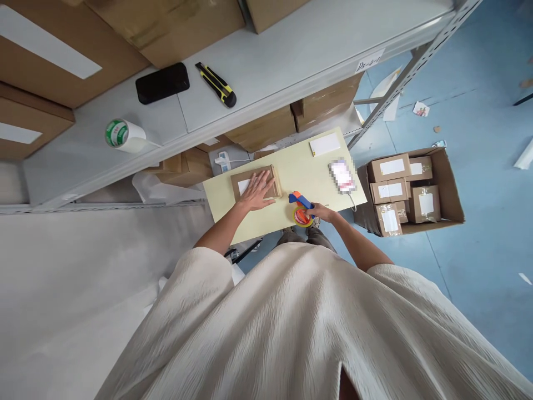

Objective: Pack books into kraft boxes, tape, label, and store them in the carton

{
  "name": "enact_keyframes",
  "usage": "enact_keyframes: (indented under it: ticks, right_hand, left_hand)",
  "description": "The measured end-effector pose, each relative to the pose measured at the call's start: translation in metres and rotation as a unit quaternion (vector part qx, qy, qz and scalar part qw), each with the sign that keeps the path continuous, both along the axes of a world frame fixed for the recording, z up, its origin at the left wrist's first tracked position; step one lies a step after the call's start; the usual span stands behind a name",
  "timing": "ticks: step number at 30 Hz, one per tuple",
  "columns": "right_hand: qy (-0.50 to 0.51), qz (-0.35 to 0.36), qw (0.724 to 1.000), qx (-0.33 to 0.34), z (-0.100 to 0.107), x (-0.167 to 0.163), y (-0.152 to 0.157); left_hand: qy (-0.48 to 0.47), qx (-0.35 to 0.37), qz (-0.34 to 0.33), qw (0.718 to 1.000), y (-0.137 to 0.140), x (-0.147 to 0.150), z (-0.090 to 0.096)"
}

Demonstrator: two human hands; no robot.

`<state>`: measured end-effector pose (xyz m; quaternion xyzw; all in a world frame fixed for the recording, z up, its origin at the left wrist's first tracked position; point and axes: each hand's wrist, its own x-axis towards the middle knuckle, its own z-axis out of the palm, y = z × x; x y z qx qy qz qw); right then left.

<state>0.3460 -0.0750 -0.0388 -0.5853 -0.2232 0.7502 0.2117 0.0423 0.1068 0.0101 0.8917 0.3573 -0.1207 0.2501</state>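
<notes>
My left hand (255, 191) lies flat with its fingers spread on top of a small cardboard box (240, 179) that bears a white label. The box rests on the left half of a pale yellow table (291, 161). In my right hand (321, 212), near the table's front edge, is a blue and orange tape dispenser (303, 201) loaded with a roll of clear yellowish tape. The fingers are closed around its handle. A small gap separates the dispenser from the box.
A phone (342, 175) and a white label pad (325, 144) lie on the table's right part. Right of it stands an open carton (452, 191) of several labelled boxes. The shelf above holds a box cutter (216, 84), a black phone-like object (162, 83) and a tape roll (125, 135).
</notes>
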Motion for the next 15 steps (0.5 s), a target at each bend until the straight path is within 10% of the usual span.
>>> enact_keyframes:
  ticks: [6,15]
  right_hand:
    - [-0.016,0.0,1.0,0.019,-0.003,0.007,0.003]
    - [-0.024,-0.048,0.997,0.058,-0.011,0.015,0.041]
  left_hand:
    - [-0.023,0.003,0.011,1.0,0.015,0.008,-0.011]
    - [-0.015,0.042,0.2,0.979,0.001,0.062,-0.018]
